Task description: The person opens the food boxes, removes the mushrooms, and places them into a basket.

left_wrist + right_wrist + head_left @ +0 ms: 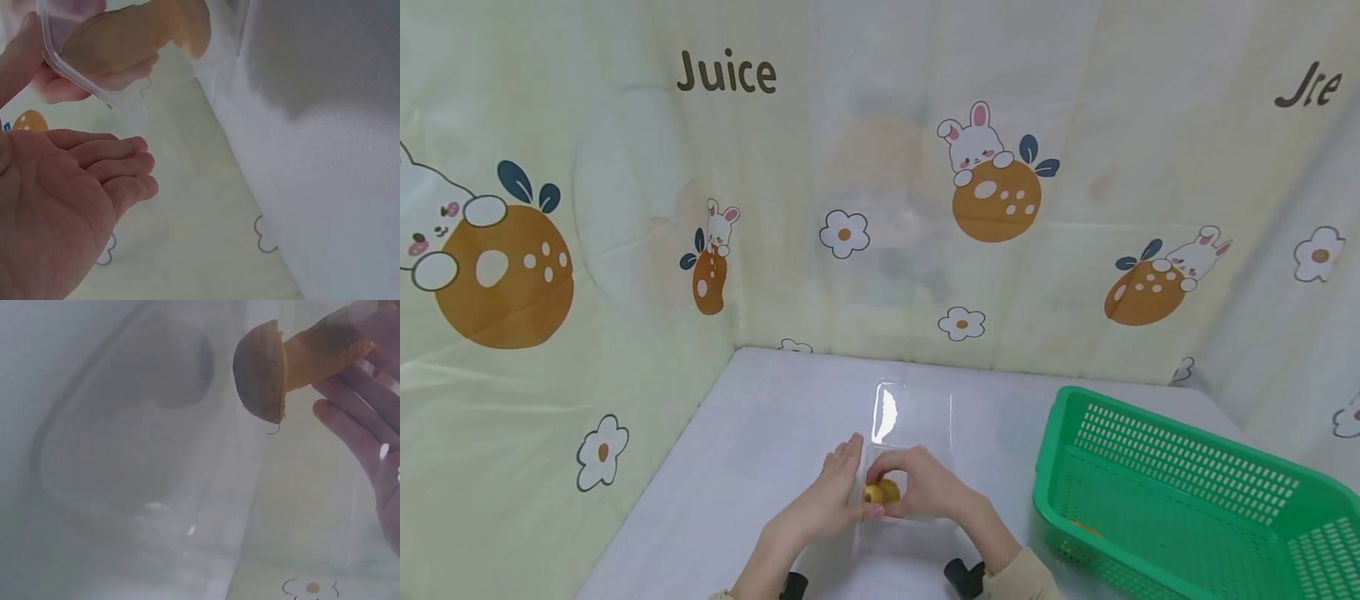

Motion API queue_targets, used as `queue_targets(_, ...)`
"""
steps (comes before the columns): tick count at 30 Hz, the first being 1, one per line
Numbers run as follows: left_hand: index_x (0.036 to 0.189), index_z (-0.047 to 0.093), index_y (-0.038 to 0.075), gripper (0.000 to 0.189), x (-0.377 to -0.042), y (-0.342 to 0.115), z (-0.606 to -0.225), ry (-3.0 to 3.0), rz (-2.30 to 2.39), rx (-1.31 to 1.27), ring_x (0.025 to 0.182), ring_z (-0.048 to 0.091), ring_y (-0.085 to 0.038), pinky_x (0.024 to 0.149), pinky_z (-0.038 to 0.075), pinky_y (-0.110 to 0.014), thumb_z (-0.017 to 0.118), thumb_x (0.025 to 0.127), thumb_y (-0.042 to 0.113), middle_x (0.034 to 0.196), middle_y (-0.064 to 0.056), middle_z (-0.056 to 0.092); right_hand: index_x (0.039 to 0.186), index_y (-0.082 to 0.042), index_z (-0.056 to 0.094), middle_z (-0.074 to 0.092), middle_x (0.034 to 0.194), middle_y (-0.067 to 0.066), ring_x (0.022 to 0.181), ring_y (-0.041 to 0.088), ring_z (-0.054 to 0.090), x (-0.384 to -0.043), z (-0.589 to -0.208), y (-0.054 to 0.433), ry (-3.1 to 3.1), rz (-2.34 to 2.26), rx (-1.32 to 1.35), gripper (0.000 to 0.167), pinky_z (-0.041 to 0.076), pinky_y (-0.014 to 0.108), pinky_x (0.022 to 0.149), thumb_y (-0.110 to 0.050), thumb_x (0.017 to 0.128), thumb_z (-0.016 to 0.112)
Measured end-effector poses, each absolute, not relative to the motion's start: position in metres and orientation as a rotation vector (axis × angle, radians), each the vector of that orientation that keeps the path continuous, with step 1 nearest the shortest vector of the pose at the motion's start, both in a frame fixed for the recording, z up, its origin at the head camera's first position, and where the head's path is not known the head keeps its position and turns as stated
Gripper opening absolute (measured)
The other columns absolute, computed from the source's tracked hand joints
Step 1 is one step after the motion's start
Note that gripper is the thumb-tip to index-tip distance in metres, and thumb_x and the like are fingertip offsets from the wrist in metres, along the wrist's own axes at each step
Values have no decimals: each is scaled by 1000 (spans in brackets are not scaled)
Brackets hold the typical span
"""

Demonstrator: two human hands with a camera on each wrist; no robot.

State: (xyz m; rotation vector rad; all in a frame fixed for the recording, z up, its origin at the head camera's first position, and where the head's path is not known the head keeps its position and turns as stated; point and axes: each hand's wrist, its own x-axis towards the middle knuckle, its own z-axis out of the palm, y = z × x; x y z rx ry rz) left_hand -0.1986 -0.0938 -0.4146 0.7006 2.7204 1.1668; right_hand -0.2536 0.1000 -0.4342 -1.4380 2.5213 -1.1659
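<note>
A brownish-yellow mushroom (883, 492) with a rounded cap and thick stem is held by my right hand (917, 487), its fingers and thumb curled round it. It is over the clear plastic box (910, 537), whose lid (917, 412) stands open toward the back. In the right wrist view the mushroom (262, 375) shows its cap and stem; in the left wrist view the mushroom (125, 37) appears through the clear plastic. My left hand (831, 496) lies along the box's left side, fingers straight, thumb at the rim; its open palm shows in the left wrist view.
A green plastic basket (1048, 500) with perforated walls stands at the right, a small orange thing (1086, 528) inside it. White cloth covers the table (760, 425). Printed curtains (880, 292) with bunnies and flowers enclose the back and sides.
</note>
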Motion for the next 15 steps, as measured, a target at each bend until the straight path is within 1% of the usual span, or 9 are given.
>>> queue_targets(4, 145, 7, -5, 97, -198, -92, -414, 2713, 1170, 687, 135, 2, -42, 106, 13, -57, 68, 82, 36, 151, -22, 7, 95, -18, 65, 64, 91, -13, 90, 9, 60, -254, -431, 107, 2478, -1274, -1374, 31, 46, 33, 91, -7, 70, 79)
queue_targets(8, 145, 8, -5, 97, -198, -90, -412, 2725, 1153, 656, 135, 3, -43, 105, 14, -57, 69, 82, 33, 150, -22, 8, 98, -16, 65, 65, 94, -8, 94, 12, 60, -254, -425, 114, 2428, -1383, -1302, 31, 44, 34, 94, -3, 72, 76)
queue_targets(12, 145, 9, -5, 97, -197, -87, -410, 2732, 1145, 627, 135, 4, -44, 105, 15, -58, 71, 81, 31, 150, -23, 10, 100, -12, 65, 65, 97, -2, 96, 16, 60, -252, -416, 122, 2440, -1475, -1260, 28, 44, 38, 93, -3, 75, 75)
queue_targets(15, 145, 9, -5, 97, -197, -86, -410, 2728, 1155, 609, 135, 4, -45, 105, 15, -58, 72, 80, 30, 150, -24, 10, 101, -5, 64, 65, 98, 5, 96, 20, 60, -245, -400, 126, 2458, -1533, -1267, 26, 45, 43, 92, -1, 77, 73)
